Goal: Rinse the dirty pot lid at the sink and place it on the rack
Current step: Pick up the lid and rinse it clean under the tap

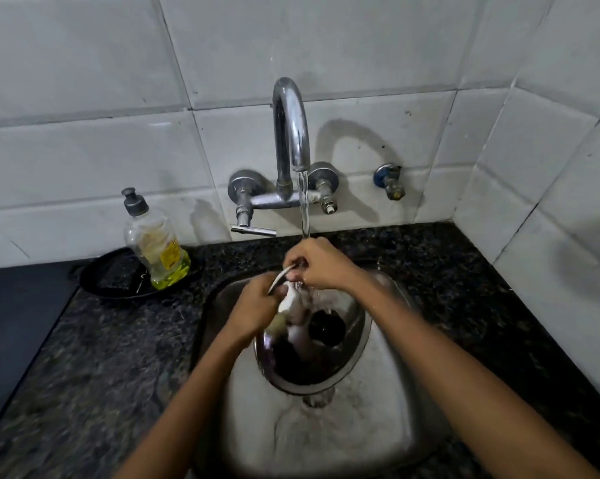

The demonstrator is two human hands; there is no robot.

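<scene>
Tilted over the steel sink [388, 409] is a shiny steel pot lid [343, 364] with a black knob [326, 328], its top edge under the running stream from the tap [291, 133]. My left hand [257, 305] grips the lid's left rim, with something white and foamy [290, 299] beside its thumb. My right hand [317, 266] pinches the upper rim, where the water lands. Water runs off the lid's low edge into the basin. No rack is in view.
A dish soap bottle [155, 243] with yellow liquid stands on a black tray [108, 281] left of the sink. Dark granite counter [101, 357] surrounds the basin. A dark cooktop edge [11, 323] lies at far left. Tiled walls meet at the right corner, with a small valve [390, 181].
</scene>
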